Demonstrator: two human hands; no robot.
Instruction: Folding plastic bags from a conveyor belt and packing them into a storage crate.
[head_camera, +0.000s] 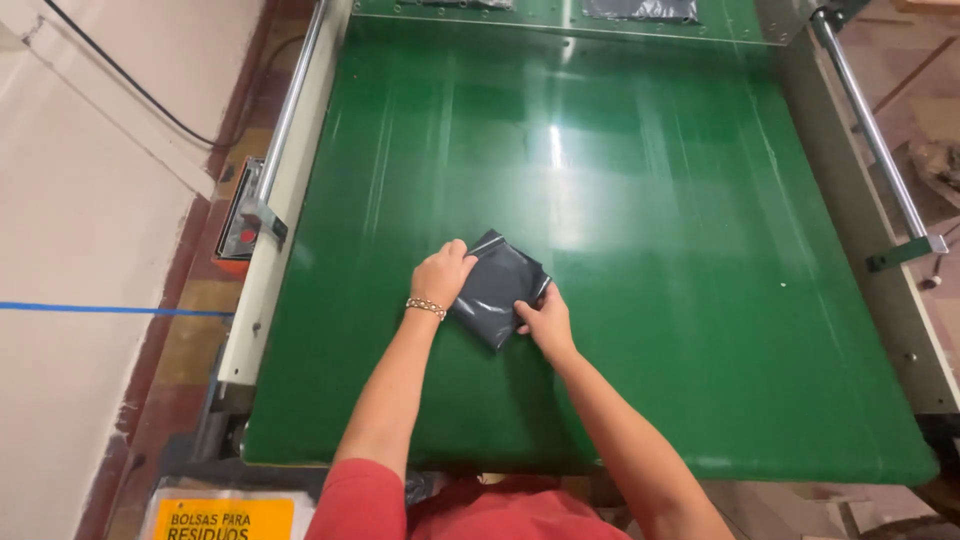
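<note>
Both hands work 1 folded dark grey plastic bag (497, 293) lying near the middle of the green conveyor belt (680, 250), toward its near edge: the left hand (441, 274) presses down on the bag's left side with fingers curled over its edge, and the right hand (545, 318) pinches its near right corner. The bag already looks folded into a small, compact packet — judging by its shape, little folding remains — while more dark bags (640, 9) lie at the belt's far end.
</note>
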